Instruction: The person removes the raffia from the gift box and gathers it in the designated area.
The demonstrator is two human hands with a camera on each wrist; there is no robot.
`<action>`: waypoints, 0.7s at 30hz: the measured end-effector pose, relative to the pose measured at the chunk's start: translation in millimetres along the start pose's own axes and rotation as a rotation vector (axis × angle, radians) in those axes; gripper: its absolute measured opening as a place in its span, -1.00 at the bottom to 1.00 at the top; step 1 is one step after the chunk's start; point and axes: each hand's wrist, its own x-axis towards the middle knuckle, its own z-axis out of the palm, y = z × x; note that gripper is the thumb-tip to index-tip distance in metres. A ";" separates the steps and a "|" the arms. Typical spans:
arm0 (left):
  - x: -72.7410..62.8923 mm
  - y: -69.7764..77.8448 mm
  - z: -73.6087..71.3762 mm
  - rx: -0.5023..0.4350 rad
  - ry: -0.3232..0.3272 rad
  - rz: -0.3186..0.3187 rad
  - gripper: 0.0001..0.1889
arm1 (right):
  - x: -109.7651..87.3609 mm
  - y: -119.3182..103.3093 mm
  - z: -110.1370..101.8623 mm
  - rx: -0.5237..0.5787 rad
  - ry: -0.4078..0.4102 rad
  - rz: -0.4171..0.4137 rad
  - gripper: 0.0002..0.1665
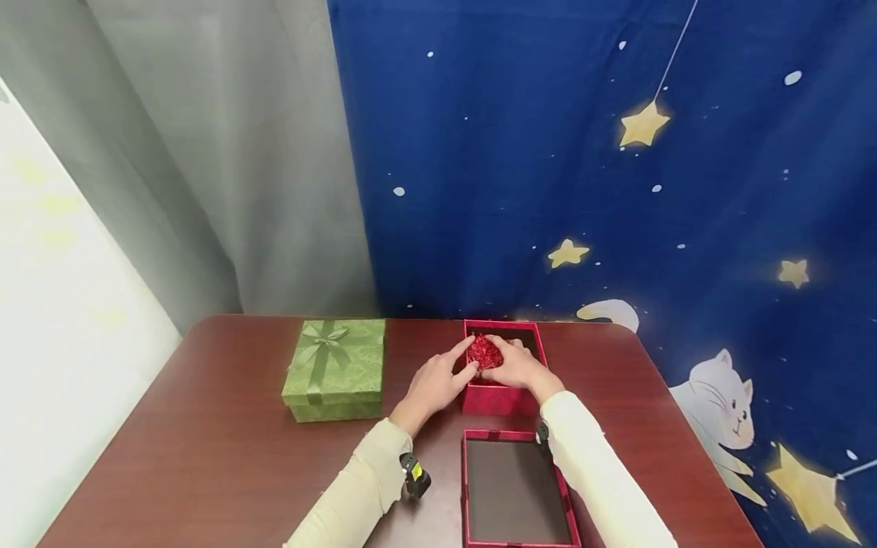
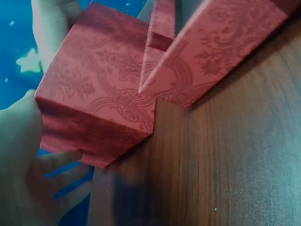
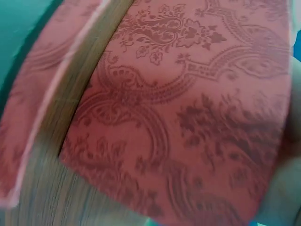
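Looking down from the head view: both hands over an open red box (image 1: 503,398) on the dark wood counter (image 1: 226,426), left hand (image 1: 438,383) at the box's left wall with fingers curled toward a red shredded-paper clump (image 1: 485,352), right hand (image 1: 517,367) pinching the same clump from the right side, clump sitting at the top opening of the box. Just in front of the box, nearer to the person, a red lid (image 1: 515,491) lying upside down. Well apart to the left, a green gift box (image 1: 336,368) with a bow, closed. Behind the counter, a blue curtain (image 1: 617,167) with stars and a cat. Seen from the left wrist: patterned red box corner (image 2: 96,103) close up, fingers (image 2: 56,162) against its lower left edge, lid wall (image 2: 221,47) just beside, touching or not cannot tell. Seen from the right wrist: only the box's patterned wall (image 3: 188,117), blurred, and the lid's edge (image 3: 42,117) at left; fingers not clearly visible here.
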 end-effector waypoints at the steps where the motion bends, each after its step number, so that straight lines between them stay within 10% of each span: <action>1: 1.0 -2.2 0.3 -0.029 -0.013 -0.009 -0.35 | 3.8 -0.1 1.2 -0.002 -0.023 0.004 0.00; 21: 2.8 -4.1 2.2 -0.086 -0.053 -0.055 -0.31 | 23.6 -1.7 8.4 -0.227 -0.221 0.033 -0.31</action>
